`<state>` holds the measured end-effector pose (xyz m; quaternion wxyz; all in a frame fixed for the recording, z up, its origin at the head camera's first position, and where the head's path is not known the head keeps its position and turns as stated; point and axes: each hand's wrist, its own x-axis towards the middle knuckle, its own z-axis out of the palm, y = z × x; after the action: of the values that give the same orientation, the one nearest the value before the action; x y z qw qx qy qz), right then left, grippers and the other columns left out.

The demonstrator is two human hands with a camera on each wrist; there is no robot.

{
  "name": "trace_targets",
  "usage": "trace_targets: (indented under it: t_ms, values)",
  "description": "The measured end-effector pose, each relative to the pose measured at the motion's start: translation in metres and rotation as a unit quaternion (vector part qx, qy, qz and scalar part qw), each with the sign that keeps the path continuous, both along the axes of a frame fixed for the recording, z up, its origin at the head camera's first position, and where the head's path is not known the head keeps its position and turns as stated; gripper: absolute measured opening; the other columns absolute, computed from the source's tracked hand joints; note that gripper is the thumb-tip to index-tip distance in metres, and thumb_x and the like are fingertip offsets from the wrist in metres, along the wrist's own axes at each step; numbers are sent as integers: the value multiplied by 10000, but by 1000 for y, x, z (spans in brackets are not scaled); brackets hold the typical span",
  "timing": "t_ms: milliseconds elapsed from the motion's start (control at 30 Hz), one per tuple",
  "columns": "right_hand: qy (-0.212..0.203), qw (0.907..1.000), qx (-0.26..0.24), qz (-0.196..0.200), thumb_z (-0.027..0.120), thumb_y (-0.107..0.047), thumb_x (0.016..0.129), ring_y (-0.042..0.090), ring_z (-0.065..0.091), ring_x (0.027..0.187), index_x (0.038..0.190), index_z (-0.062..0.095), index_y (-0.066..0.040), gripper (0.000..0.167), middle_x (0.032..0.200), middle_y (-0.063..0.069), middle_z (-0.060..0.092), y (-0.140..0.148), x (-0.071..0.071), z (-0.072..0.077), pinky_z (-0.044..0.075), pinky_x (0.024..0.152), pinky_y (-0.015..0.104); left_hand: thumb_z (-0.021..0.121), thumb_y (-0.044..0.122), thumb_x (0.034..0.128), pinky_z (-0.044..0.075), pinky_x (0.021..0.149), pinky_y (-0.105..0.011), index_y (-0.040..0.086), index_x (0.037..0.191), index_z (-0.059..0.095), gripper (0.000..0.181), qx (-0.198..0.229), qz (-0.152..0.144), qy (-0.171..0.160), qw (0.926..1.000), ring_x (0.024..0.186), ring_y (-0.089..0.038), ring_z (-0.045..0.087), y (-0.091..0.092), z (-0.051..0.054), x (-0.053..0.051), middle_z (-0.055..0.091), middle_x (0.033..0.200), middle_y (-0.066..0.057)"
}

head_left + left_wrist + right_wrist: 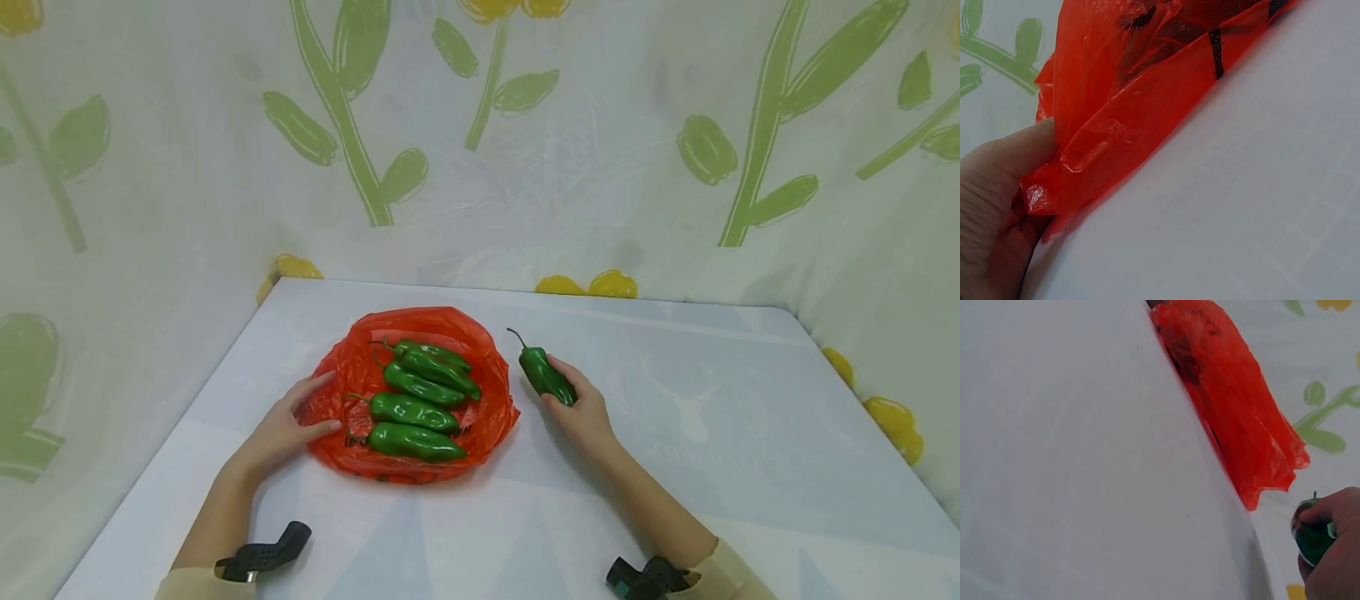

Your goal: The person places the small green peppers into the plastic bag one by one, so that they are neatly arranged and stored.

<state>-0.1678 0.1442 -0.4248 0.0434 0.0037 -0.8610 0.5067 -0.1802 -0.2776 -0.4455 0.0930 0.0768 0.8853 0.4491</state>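
Observation:
A red plastic bag (pixel 495 417) lies spread with its mouth up, and several long green peppers (pixel 416 442) rest in it side by side. My left hand (pixel 277 429) rests at the bag's left side, thumb and fingers spread apart and touching the plastic. In the left wrist view, the thumb (pixel 1016 150) meets a fold of the bag (pixel 1116 131). To the right of the bag, my right hand (pixel 581 417) grips another green pepper (pixel 543 375), its curved stem pointing up and away. In the right wrist view, fingers partly cover that pepper (pixel 1311 540).
The pale table (pixel 720 450) stretches to the right of both hands. Behind it hangs a white curtain (pixel 600 192) printed with green leaves and yellow flowers. Black wrist cameras (pixel 266 554) sit at both forearms.

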Motion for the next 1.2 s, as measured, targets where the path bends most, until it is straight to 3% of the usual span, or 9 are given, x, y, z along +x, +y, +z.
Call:
trace_targets:
  t_ms: [167,700,1200]
  values:
    - [266,9996,87,50,633,-37,855,350,459,1213,1383,476,-146,562,1399,145,473,-2,1,6,474,943,533,726,344,809,282,1012,-682,204,1495,275,832,-4,5,-38,10000,1390,-451,160,0,1,1,192,1533,-211]
    - [488,9986,-41,216,646,-33,863,323,470,1188,1385,478,-167,564,1389,116,480,-12,0,20,503,915,505,726,347,808,272,1019,-680,177,1489,286,828,54,-4,-17,10000,1390,-453,161,0,1,2,199,1528,-216]
    - [927,9930,-236,698,633,-1,863,312,509,1155,1378,486,-148,556,1341,112,513,-31,-1,30,519,900,476,726,391,799,278,1014,-683,173,1482,298,835,-4,-9,16,10000,1392,-444,166,-1,-3,1,208,1530,-200]
